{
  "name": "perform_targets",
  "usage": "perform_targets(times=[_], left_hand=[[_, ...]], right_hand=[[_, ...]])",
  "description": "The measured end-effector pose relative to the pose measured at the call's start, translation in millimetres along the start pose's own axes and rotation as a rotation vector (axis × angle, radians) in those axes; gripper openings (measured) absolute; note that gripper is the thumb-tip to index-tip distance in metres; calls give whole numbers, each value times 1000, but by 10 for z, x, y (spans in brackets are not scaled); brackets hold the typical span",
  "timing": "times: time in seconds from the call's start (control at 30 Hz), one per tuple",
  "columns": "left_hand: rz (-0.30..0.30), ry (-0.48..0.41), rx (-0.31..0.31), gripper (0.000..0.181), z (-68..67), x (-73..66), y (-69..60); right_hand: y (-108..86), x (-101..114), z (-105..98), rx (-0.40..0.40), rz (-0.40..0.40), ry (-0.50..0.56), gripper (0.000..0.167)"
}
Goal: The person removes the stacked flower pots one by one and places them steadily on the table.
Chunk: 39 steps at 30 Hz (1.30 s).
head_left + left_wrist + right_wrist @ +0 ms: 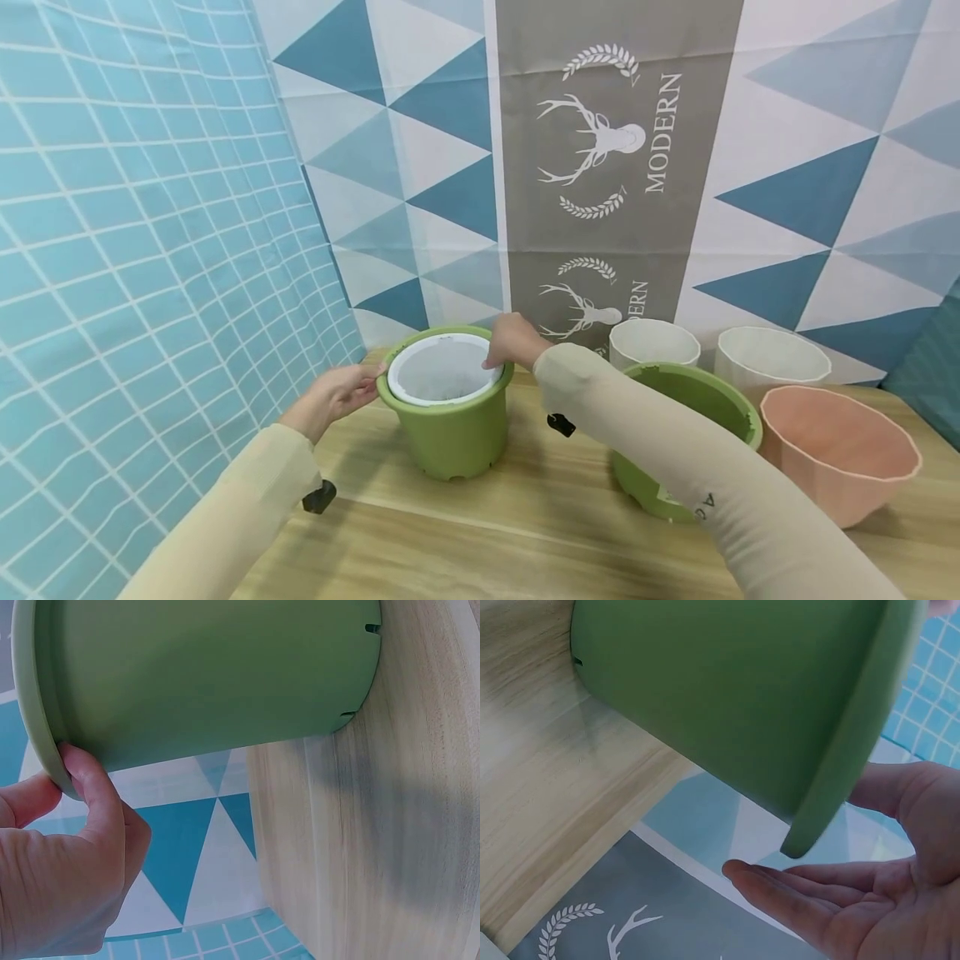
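A green plastic flowerpot stands upright on the wooden table, with a white pot nested inside it. My left hand pinches the green rim at its left side; in the left wrist view the thumb and curled index finger meet round that rim. At the right side, my right hand has its thumb over the rim near the white pot's edge. The right wrist view shows the fingers fairly straight, apart from the outer wall. The thumb's tip is hidden there behind the green rim.
To the right, partly behind my right forearm, is a second green pot. Two white pots stand behind it, and a peach pot is at far right. Patterned cloth hangs behind the wooden table; blue checked cloth lines the left.
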<state>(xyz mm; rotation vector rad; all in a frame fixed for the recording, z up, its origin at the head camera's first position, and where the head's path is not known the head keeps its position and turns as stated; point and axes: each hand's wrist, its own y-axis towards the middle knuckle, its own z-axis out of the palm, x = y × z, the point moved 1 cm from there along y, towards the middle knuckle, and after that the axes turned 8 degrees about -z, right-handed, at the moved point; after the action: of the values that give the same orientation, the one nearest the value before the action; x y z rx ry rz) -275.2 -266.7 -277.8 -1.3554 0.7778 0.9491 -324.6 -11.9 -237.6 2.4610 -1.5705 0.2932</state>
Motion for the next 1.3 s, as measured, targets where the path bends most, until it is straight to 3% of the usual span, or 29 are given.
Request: perform_targets(times=[0.33,0.53,0.73,1.1,1.3], left_hand=[[-10,55,-27,14,-2,-25,10],[-14,83,-35,16,-23,-45,8],[-2,77,-22,21,-16,-59,12],[27,94,-60,13,30,-38,-7],[32,85,-60,11,11,-24,0]], right_hand=[[66,66,129,-29,98,-4,45],[114,107,191,-7,121,-58,39],[147,119,193,13,111,-80,11],[203,95,152,73,111,-60,29],[267,101,87,160,36,-152,35]])
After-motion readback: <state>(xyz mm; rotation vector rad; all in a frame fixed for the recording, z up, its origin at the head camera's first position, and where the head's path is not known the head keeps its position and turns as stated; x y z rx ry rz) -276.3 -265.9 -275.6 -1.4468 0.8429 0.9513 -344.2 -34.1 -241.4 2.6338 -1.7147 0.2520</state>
